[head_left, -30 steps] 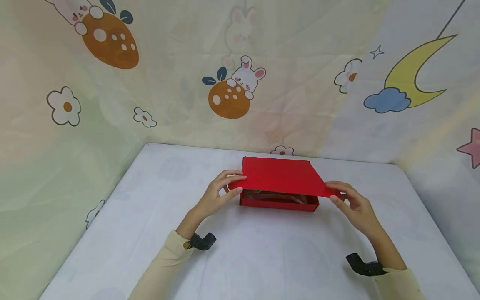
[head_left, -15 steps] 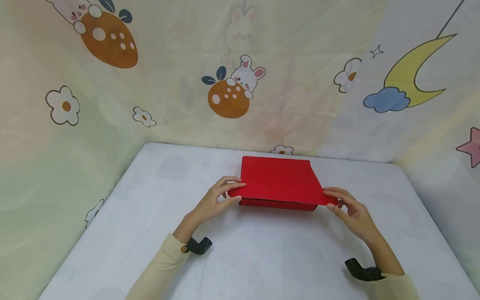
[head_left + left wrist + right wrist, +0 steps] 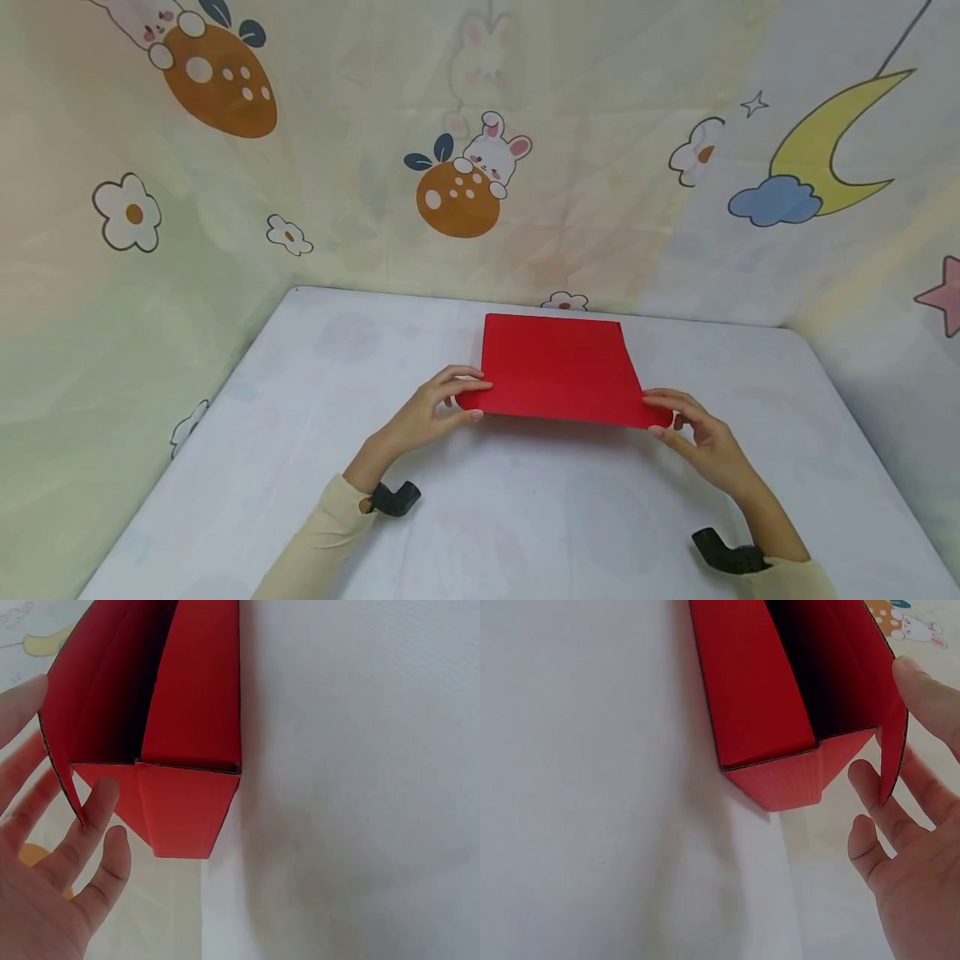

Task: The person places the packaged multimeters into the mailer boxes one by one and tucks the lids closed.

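A red cardboard box (image 3: 193, 682) lies near the back of the table, its hinged lid (image 3: 558, 367) tilted down over it. In both wrist views a dark gap shows between the lid and the front wall. At the lid's front left corner, my left hand (image 3: 431, 410) pinches the rounded flap, thumb below and fingers on top. My right hand (image 3: 705, 442) holds the matching flap at the right corner the same way. From the head view the lid hides the box body. What lies inside is too dark to see.
The white tabletop (image 3: 525, 525) spreads around the box, its back edge close behind. A cloth backdrop (image 3: 360, 167) printed with rabbits, flowers and a moon hangs behind and at the sides. A black wrist camera (image 3: 396, 498) sits on the left wrist, another camera (image 3: 727, 554) on the right.
Both hands have brought the lid's front edge down and toward me. The clear plastic seen inside the box a second ago is now covered in the head view.
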A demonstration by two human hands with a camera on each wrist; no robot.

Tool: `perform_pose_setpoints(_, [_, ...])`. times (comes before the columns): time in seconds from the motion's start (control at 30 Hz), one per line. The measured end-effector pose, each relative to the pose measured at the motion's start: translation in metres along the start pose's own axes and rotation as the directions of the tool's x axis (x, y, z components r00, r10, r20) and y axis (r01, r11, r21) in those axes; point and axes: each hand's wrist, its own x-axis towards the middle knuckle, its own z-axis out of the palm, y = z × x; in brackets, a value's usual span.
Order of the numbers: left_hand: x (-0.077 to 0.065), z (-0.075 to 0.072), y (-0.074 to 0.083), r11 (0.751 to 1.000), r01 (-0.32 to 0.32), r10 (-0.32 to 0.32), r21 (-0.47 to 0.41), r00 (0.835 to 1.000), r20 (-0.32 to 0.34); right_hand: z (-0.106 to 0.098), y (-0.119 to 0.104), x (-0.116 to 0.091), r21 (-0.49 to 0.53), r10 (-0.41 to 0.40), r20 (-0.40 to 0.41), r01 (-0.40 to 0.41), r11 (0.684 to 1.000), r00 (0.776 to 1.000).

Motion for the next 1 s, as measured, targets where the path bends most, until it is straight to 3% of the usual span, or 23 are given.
perform_pose_setpoints(0.17, [-0.001, 0.002, -0.003, 1.000, -0.023, 0.023, 0.018, 1.000, 0.011, 0.001, 0.004, -0.002, 0.000, -0.029, 0.001, 0.029, 1.000, 1.000])
perform_pose_setpoints(0.37, [-0.003, 0.006, -0.007, 1.000, -0.012, 0.012, 0.023, 0.999, 0.034, 0.005, 0.011, -0.006, -0.006, 0.002, 0.006, -0.002, 1.000, 1.000])
perform_pose_setpoints(0.73, [-0.010, 0.011, -0.011, 0.992, 0.010, -0.016, 0.123, 0.999, 0.044, 0.012, 0.021, -0.013, -0.024, 0.034, 0.047, -0.033, 0.999, 0.998])
perform_pose_setpoints(1.0, [-0.012, 0.013, -0.011, 0.987, 0.016, -0.023, 0.158, 0.999, 0.042, 0.018, 0.027, -0.015, 0.019, -0.035, 0.018, 0.035, 0.999, 0.999])
